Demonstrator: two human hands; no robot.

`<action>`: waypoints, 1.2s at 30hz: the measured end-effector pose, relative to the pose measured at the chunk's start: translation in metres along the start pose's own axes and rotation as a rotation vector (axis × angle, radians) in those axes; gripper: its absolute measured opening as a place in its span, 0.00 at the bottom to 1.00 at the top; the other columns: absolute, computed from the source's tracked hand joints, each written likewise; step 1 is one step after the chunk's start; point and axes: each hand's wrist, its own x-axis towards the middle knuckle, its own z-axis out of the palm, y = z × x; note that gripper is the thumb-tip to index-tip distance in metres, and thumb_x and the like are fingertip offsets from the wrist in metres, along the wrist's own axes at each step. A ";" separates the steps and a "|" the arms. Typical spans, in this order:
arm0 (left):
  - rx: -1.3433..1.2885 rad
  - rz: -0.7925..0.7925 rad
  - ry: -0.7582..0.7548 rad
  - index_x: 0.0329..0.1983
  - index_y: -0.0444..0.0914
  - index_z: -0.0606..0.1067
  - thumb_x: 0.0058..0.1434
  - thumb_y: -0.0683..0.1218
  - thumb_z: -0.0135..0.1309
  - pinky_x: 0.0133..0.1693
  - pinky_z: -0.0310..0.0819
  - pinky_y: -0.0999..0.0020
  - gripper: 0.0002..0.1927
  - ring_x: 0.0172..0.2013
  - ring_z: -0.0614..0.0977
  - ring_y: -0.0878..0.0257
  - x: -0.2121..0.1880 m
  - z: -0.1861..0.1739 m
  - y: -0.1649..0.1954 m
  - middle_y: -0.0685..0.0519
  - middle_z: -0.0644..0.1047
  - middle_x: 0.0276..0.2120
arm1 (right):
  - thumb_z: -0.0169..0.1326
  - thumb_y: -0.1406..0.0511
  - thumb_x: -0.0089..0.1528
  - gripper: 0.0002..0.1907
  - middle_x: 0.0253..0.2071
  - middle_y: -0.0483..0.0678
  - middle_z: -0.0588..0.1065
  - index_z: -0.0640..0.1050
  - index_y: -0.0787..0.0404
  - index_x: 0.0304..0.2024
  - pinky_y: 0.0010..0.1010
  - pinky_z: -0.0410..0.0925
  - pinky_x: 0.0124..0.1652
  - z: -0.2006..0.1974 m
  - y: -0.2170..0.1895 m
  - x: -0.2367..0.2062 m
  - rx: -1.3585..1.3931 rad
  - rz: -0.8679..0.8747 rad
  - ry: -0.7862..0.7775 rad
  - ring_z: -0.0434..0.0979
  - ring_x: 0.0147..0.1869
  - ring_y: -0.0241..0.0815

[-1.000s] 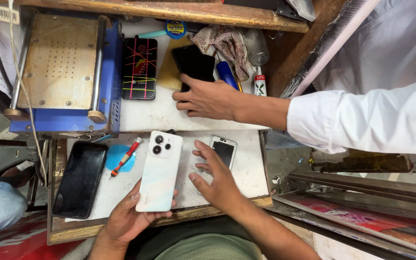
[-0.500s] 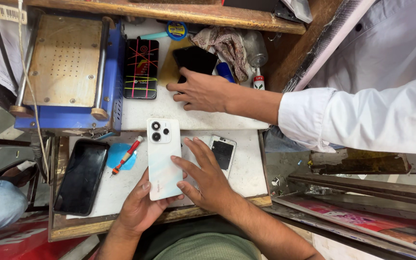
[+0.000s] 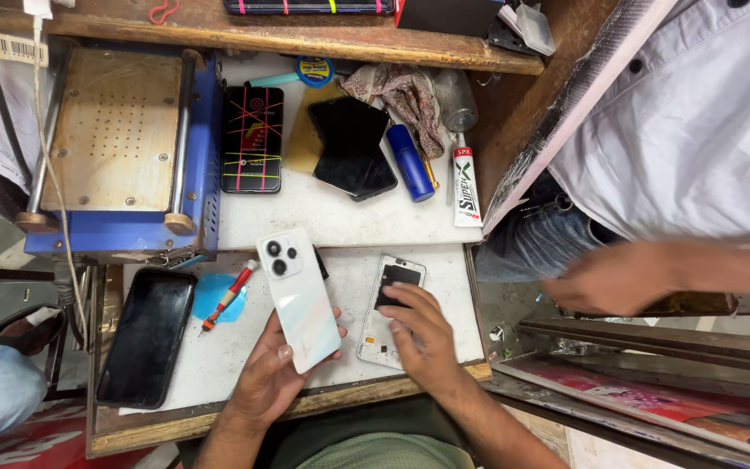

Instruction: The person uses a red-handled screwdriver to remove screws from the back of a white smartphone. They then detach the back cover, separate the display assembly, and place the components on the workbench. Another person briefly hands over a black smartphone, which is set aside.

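I see my left hand (image 3: 273, 375) with its grip closed round the lower end of a white phone (image 3: 299, 298), back side up, camera cluster at the far end; the phone tilts away from the grip toward the upper left, over the white tabletop (image 3: 340, 221). My right hand (image 3: 420, 337) lies flat, fingers spread and holding nothing, pressing on an opened phone frame (image 3: 388, 297) just right of the white phone. Left of the left grip lie a red screwdriver (image 3: 226, 295) on a blue disc (image 3: 210, 293) and, further left, a black phone (image 3: 147, 337) face up. Well off to the right of my right hand, another person's hand (image 3: 605, 280) in a white sleeve hangs beyond the tabletop edge
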 end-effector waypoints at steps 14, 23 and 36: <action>-0.052 -0.008 0.004 0.76 0.37 0.52 0.50 0.49 0.60 0.56 0.75 0.41 0.50 0.61 0.73 0.37 0.003 -0.001 0.002 0.30 0.67 0.63 | 0.50 0.74 0.68 0.09 0.52 0.53 0.80 0.79 0.66 0.47 0.27 0.71 0.51 -0.002 0.035 -0.021 0.323 0.250 0.129 0.78 0.51 0.40; -0.065 -0.006 -0.002 0.75 0.38 0.52 0.50 0.49 0.60 0.56 0.74 0.42 0.50 0.62 0.73 0.36 0.004 -0.003 0.003 0.30 0.67 0.63 | 0.48 0.73 0.69 0.09 0.53 0.50 0.80 0.79 0.65 0.48 0.22 0.69 0.41 0.000 0.055 -0.030 0.511 0.418 0.199 0.74 0.44 0.32; -0.005 -0.023 0.035 0.75 0.40 0.52 0.49 0.48 0.59 0.58 0.74 0.42 0.50 0.63 0.73 0.36 0.004 -0.002 0.005 0.31 0.67 0.64 | 0.47 0.73 0.69 0.10 0.59 0.52 0.76 0.78 0.66 0.50 0.24 0.72 0.46 -0.007 0.047 -0.020 0.450 0.436 0.234 0.76 0.49 0.34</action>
